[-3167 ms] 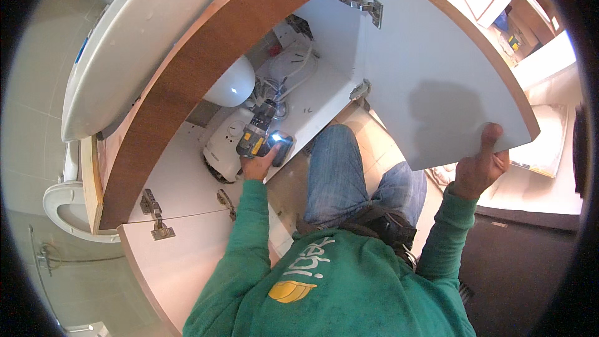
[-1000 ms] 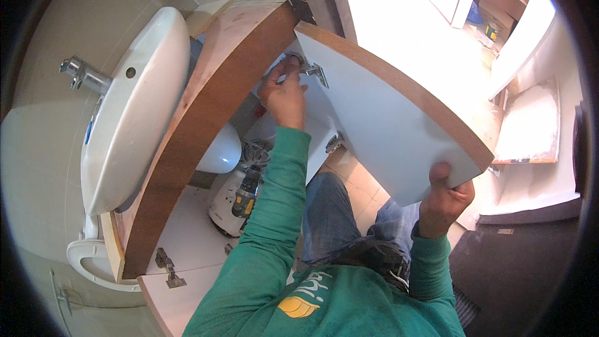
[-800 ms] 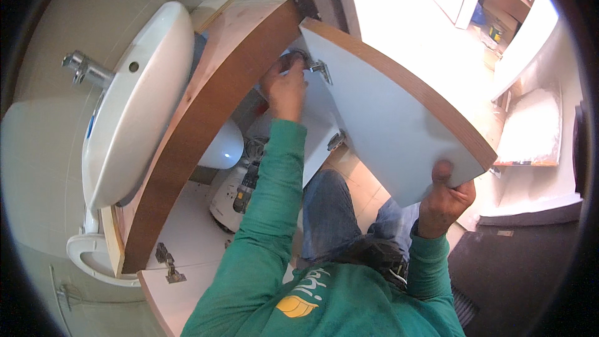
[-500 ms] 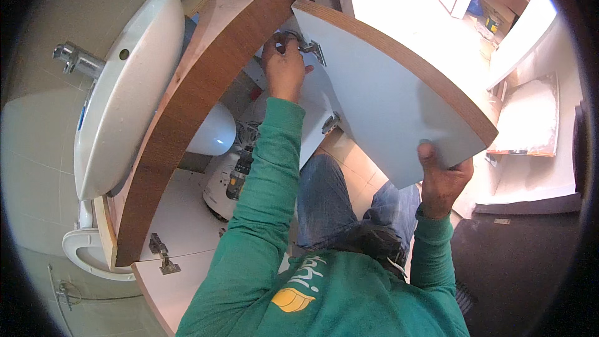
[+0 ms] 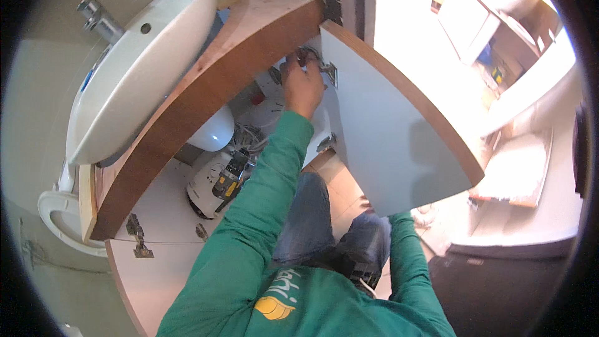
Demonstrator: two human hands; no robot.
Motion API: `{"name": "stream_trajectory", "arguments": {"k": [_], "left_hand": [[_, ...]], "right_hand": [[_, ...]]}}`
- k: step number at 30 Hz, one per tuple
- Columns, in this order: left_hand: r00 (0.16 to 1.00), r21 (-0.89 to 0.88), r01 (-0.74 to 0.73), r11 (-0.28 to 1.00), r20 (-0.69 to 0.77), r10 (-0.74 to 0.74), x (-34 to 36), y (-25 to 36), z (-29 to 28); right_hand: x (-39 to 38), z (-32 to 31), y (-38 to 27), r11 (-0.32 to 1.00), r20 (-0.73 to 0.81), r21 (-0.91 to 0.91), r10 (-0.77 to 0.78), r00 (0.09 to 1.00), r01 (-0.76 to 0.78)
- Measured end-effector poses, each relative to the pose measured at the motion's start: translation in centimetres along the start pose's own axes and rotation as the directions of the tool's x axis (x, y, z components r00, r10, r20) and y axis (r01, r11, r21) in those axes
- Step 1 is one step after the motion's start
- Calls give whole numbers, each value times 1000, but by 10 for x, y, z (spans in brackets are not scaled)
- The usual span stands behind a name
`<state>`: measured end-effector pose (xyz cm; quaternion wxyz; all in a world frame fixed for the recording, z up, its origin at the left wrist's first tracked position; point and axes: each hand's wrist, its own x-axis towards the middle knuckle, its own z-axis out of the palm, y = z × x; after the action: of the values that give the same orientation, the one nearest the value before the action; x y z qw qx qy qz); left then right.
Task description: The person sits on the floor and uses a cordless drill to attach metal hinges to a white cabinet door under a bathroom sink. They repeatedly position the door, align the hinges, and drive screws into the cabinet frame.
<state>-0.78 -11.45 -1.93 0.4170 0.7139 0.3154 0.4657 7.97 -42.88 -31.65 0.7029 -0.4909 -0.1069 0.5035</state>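
Observation:
A white cabinet door (image 5: 399, 131) with a wood-coloured edge stands swung out from the curved cabinet. My left hand (image 5: 304, 87) reaches in at its top corner, fingers curled around the upper metal hinge (image 5: 331, 75); the fingertips are partly hidden. Lower down on the door's inner side sits a second hinge (image 5: 326, 143). My right forearm (image 5: 409, 256) runs up to the door's bottom edge, and the right hand is hidden behind the panel. The brown curved cabinet top (image 5: 206, 112) arches over the opening.
A white washbasin (image 5: 143, 68) with a chrome tap (image 5: 100, 20) rests on the cabinet. Inside are a power drill (image 5: 231, 175), a white rounded appliance (image 5: 203, 187) and coiled cable. Another door (image 5: 168, 281) with a hinge (image 5: 138, 237) hangs open at lower left.
My right hand has left the door's lower corner and dropped behind the panel. The left hand stays at the upper hinge. The view has shifted, and the door appears turned slightly.

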Motion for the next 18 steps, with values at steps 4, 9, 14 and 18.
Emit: {"name": "stream_trajectory", "arguments": {"k": [4, 9, 14, 18], "left_hand": [[986, 127, -147, 981, -58, 155, 4, -12, -8], [890, 416, -379, 826, -82, 449, 5, -17, -5], [990, 117, -136, 984, -24, 140, -4, 5, -12], [990, -38, 137, 990, 52, -135, -11, 23, -14]], "right_hand": [[36, 27, 16, 882, 553, 200, 258, 792, -427], [70, 32, 14, 755, 738, 220, 286, 611, -618], [91, 31, 11, 673, 801, 182, 321, 505, -717], [100, 33, 14, 610, 831, 147, 351, 432, -779]]}}
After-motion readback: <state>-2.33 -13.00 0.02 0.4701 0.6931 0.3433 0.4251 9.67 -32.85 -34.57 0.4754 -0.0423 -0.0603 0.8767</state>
